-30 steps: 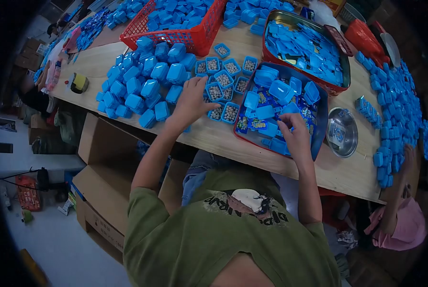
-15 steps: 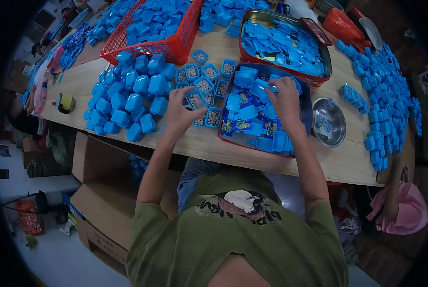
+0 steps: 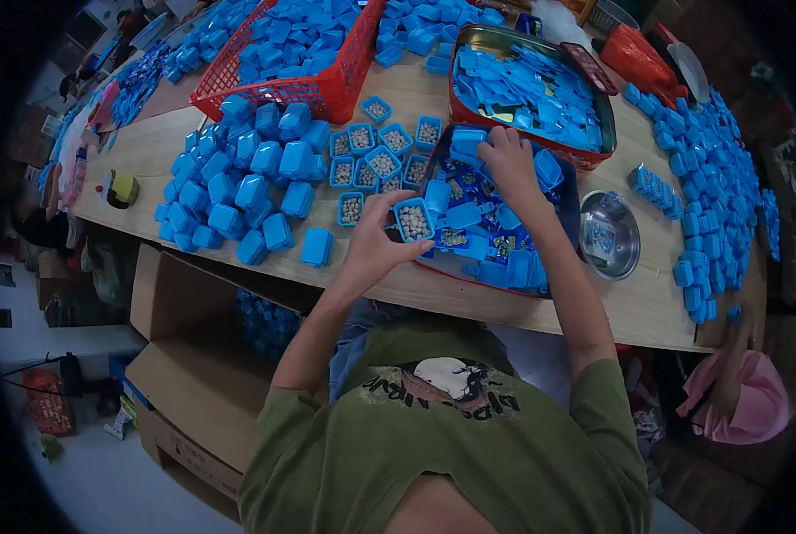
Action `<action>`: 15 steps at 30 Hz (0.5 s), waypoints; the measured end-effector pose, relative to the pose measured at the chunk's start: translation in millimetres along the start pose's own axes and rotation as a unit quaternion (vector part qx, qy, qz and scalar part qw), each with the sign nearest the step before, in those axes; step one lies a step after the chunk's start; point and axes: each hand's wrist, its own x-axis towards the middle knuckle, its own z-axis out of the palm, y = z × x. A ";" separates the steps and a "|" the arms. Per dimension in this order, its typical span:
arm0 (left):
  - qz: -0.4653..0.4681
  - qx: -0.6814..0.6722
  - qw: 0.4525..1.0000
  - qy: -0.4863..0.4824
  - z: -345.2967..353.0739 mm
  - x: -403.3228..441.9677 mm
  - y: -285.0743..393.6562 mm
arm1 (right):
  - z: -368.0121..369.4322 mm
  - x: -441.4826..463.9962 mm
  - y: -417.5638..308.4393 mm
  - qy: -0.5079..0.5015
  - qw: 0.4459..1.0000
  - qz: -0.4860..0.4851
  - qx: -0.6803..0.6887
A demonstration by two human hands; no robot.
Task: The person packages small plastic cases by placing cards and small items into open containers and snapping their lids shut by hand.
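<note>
My left hand (image 3: 376,245) grips a small open blue box (image 3: 413,220) filled with pale round beads, thumb and fingers on its sides, beside the tray's left edge. My right hand (image 3: 512,165) reaches into the dark red-rimmed tray (image 3: 563,258), fingers closed together near a blue box piece (image 3: 468,142); what they hold is hidden. Blue box pieces and small printed packets (image 3: 452,238) lie in that tray. Left of it, several bead-filled blue boxes (image 3: 384,164) stand on the table, and a closed blue box (image 3: 317,247) lies near the front edge.
Closed blue boxes are heaped at left (image 3: 238,187) and along the right (image 3: 705,196). Behind stand a red basket (image 3: 340,89) and a tin of flat blue pieces (image 3: 532,93). A metal bowl (image 3: 625,236) sits right of the tray. A person in pink (image 3: 745,400) is at far right.
My left hand has moved right and closed on a bead-filled box, now held at the tray's left edge. My right hand has shifted slightly left and its fingers have come together inside the tray.
</note>
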 end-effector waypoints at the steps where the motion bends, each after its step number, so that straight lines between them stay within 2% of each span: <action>1: 0.001 0.004 1.000 -0.008 1.5 0.4 0.5 | -4.9 -2.2 1.2 0.023 0.998 0.041 0.040; 2: 0.002 0.008 1.000 -0.015 2.9 0.6 1.2 | -9.0 -4.4 2.3 0.046 0.992 0.080 0.081; 3: 0.002 0.006 1.000 -0.013 4.0 1.1 2.1 | -11.9 -7.3 3.8 0.045 0.993 0.078 0.080; 5: 0.036 0.075 0.996 -0.040 6.9 2.4 4.0 | -16.7 -13.1 8.0 0.085 0.978 0.124 0.143; 6: 0.037 0.074 0.996 -0.040 9.5 2.3 4.3 | -15.8 -14.9 10.3 0.085 0.979 0.124 0.141; 8: -0.012 0.001 0.999 -0.053 15.1 2.0 4.6 | -12.5 -18.4 14.3 0.095 0.951 0.166 0.241; 11: 0.016 0.021 0.998 -0.056 19.8 2.8 1.1 | -19.7 -20.7 11.6 0.066 0.935 0.212 0.276; 15: 0.006 0.018 0.999 -0.049 25.2 3.5 3.6 | -21.6 -20.7 8.4 0.046 0.907 0.270 0.320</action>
